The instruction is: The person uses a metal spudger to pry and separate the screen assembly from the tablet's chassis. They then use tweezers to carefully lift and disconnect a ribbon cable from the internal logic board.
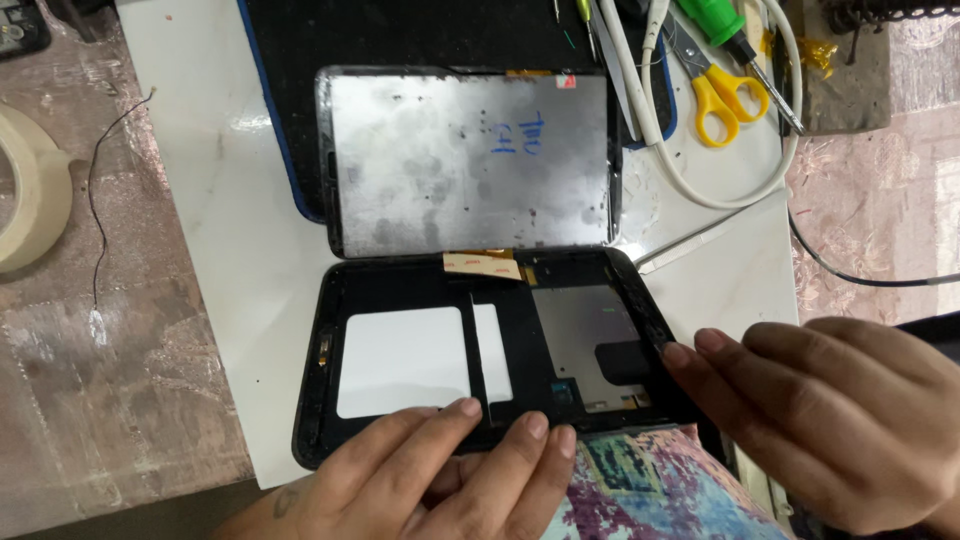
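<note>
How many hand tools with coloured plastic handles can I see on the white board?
2: yellow-handled metal scissors at the board's top right, and a green-handled screwdriver just above them. Others may lie beyond the top edge.

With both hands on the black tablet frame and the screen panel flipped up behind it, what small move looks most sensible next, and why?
Probably steady the black frame and keep it flat. The screen panel lies face down above it, joined by an orange flex strip at the hinge edge. The left hand presses the near edge and the right hand the right edge, so sliding could strain that strip.
</note>
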